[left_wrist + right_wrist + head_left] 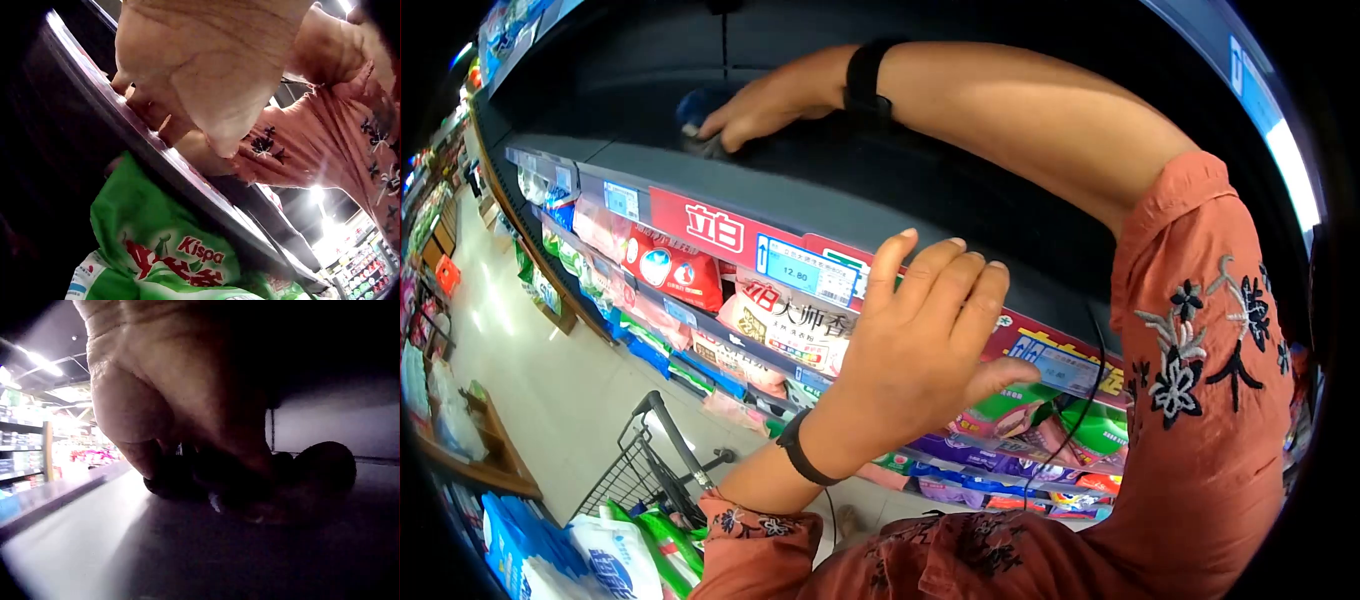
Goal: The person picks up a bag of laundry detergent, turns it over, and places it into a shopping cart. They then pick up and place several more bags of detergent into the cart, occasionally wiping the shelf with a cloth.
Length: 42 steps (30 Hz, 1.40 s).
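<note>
Gripped by the right hand (772,103) on the shelf (630,152) at left, the dark cloth-like bundle (697,104) is judged light, soft, best held bunched; the left hand (925,335) is unclenched.

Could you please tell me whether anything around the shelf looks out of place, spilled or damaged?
Nothing looks spilled or damaged. One oddity: right of the left hand, a thin dark cord hangs in front of the price labels and packages, looking unlike part of the display; where it leads is unclear.
</note>
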### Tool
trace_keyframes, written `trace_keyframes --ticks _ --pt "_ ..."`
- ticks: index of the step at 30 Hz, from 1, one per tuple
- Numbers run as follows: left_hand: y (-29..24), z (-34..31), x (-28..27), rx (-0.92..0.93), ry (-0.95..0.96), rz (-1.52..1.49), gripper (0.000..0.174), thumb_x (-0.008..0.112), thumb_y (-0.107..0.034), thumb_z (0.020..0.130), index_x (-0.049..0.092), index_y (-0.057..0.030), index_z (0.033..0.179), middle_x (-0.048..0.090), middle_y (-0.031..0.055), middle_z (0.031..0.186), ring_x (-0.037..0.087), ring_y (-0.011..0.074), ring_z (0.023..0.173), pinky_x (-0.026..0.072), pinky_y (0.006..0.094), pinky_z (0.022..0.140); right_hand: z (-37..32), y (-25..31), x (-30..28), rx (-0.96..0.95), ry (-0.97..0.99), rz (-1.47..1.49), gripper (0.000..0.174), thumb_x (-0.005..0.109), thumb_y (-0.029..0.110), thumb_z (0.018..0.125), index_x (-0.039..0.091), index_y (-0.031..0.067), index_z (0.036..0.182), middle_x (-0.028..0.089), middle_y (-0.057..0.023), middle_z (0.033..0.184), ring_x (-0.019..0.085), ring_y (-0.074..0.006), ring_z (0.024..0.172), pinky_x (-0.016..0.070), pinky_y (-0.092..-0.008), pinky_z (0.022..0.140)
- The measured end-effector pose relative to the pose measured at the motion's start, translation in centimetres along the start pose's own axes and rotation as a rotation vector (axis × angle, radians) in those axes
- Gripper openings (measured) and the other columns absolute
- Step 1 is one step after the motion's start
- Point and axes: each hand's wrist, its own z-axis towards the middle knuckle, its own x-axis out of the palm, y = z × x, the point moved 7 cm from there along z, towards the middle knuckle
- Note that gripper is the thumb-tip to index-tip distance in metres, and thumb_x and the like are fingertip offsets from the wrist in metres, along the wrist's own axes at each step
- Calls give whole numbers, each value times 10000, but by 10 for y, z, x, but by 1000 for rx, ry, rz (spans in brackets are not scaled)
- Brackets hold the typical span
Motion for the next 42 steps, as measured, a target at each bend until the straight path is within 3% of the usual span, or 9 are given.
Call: trace_keyframes --ticks 5,8,11,16,18,26,29,35,42 --pt "-2 -2 -1 31 -3 -4 714 690 -577 807 595 -20 1243 612 135 1205 559 330 1183 312 537 1098 -77 19 11 -549 133 -72 494 504 301 999 544 44 1420 549 -195 1444 543 -315 1297 394 -384 1117" --pt "-1 -4 -5 37 0 -23 706 697 -558 811 595 -24 1261 612 140 1232 556 328 1210 309 539 1113 -138 -19 5 -490 238 -164 451 435 266 1051 513 55 1442 522 -175 1471 496 -320 1351 366 -398 1144" --pt "3 -6 -8 46 6 -51 689 710 -519 818 593 -32 1290 615 143 1264 545 327 1257 315 544 1128 -169 -85 -20 416 115 -327 575 520 404 979 455 224 1521 433 -142 1557 377 -313 1456 356 -408 1155" --pt "6 -8 -8 72 -27 -82 680 726 -489 816 588 -29 1297 596 149 1284 536 330 1262 327 541 1119 -116 -140 -27 679 -6 -28 622 554 372 961 404 251 1552 386 -111 1595 352 -305 1463 273 -440 1193" --pt "5 -8 -7 72 -25 -106 680 733 -476 811 585 -19 1293 587 153 1287 531 332 1262 333 541 1112 -49 -151 -17 522 52 -46 658 547 389 953 344 298 1572 280 -144 1638 270 -342 1504 283 -613 1164" --pt "5 -7 -12 74 -69 -124 651 776 -413 732 600 28 1177 585 183 1208 523 358 1220 341 556 1095 64 46 1 23 22 -104 634 544 321 908 441 274 1532 371 -115 1608 301 -316 1492 237 -469 1196" --pt "4 -8 -12 83 -65 -135 615 760 -406 763 599 25 1171 578 179 1224 529 363 1203 343 563 1084 75 58 13 -101 123 31 623 538 206 886 490 260 1505 348 -102 1623 271 -321 1509 181 -506 1211" --pt "2 -8 -12 110 -24 -74 638 741 -413 813 568 -5 1272 585 166 1261 531 350 1230 352 550 1083 -30 0 -1 -526 184 -142 543 505 282 938 535 121 1456 545 -177 1463 496 -303 1354 341 -356 1151" --pt "0 -7 -13 111 -25 -76 617 734 -405 838 565 -5 1277 597 177 1261 529 355 1243 348 552 1093 -195 -145 -34 800 72 -153 598 541 299 960 420 246 1543 410 -118 1579 400 -322 1432 435 -492 1079"
